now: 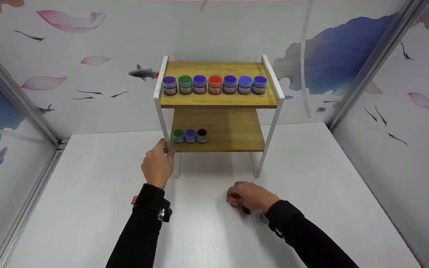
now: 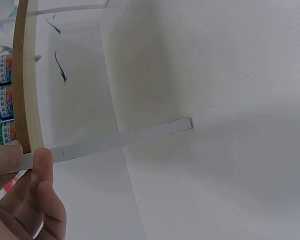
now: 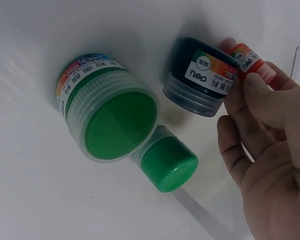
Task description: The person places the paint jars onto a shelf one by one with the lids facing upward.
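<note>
My left hand (image 1: pixel 164 147) grips the front left leg (image 2: pixel 121 139) of a two-tier wooden rack (image 1: pixel 218 99) with a white frame, at the level of the lower board. My right hand (image 1: pixel 237 197) rests on the white table and pinches a small red paint jar (image 3: pixel 251 61) between thumb and fingers. Touching that hand is a black jar (image 3: pixel 200 77). Two green jars (image 3: pixel 110 117) lie close beside it on the table. The lower board carries a green, a blue and a black jar (image 1: pixel 190 136).
Several jars, mostly purple and blue with one green and one red (image 1: pixel 215 84), stand in a row on the top board. Patterned walls close in the white table (image 1: pixel 88 208) at the back and both sides.
</note>
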`<state>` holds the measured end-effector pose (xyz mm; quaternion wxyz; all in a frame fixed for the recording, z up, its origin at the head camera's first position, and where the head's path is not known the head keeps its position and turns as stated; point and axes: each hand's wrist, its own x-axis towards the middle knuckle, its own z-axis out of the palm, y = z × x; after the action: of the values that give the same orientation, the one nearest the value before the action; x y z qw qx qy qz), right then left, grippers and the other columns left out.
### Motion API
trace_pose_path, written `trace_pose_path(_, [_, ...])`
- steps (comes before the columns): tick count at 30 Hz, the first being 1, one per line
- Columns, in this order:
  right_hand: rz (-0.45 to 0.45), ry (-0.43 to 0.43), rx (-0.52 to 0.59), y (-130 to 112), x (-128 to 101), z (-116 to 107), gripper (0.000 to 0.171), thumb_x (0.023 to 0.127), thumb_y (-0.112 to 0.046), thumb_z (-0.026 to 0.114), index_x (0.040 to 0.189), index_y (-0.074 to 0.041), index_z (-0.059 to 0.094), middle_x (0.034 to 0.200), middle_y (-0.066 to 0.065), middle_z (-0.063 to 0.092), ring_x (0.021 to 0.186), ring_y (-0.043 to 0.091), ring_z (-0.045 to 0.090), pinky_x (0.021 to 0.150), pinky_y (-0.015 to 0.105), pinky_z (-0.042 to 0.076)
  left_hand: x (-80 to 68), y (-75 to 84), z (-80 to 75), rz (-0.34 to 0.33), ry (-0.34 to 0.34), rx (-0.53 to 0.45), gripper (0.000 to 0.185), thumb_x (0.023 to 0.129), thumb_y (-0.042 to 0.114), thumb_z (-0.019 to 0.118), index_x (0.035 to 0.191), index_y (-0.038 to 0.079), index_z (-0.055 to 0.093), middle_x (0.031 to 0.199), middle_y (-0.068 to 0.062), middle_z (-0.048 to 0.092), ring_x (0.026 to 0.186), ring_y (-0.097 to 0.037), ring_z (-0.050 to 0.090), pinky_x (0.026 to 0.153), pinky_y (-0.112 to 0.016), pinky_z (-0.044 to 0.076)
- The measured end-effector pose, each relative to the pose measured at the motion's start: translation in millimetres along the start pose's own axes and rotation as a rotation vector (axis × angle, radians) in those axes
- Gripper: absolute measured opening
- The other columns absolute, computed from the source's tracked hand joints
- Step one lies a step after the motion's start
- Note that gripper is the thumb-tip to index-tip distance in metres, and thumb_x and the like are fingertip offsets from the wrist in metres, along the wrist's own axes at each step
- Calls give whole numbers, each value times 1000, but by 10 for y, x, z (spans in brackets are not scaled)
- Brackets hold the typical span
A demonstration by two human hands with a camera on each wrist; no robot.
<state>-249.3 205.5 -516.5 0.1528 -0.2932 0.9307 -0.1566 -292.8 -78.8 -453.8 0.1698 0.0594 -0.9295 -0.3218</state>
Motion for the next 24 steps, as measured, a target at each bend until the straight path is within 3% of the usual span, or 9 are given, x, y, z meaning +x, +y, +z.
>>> trace_pose_path(4, [7, 12, 2, 1, -11, -5, 35, 83, 11, 60, 104, -16, 68, 92, -1, 59, 85, 13, 51, 80, 29, 47, 2, 12, -3, 3, 2, -6, 18, 94, 24, 63, 105, 10, 66, 97, -10, 75, 71, -28, 68, 55, -40, 50])
trace_pose_path(12, [28, 24, 47, -4, -18, -13, 17, 92, -10, 65, 107, -17, 70, 96, -1, 65, 90, 14, 55, 87, 35, 49, 1, 13, -22, 15, 10, -10, 20, 94, 24, 64, 107, 10, 66, 97, -10, 75, 67, -26, 67, 50, -36, 46])
trace_pose_path(17, [30, 45, 18, -6, -7, -12, 23, 92, -7, 63, 114, -14, 67, 101, 0, 65, 93, 15, 56, 91, 36, 50, -6, 4, -19, 12, 10, -5, 21, 94, 23, 64, 109, 9, 66, 97, -11, 75, 66, -24, 65, 50, -33, 44])
trace_pose_path(24, [-38, 99, -21, 15, -3, -35, 29, 84, 5, 66, 107, -13, 68, 95, -2, 65, 87, 13, 57, 85, 33, 52, 2, 20, -14, 14, 3, -14, 20, 95, 23, 63, 108, 9, 66, 97, -11, 75, 68, -26, 66, 52, -35, 46])
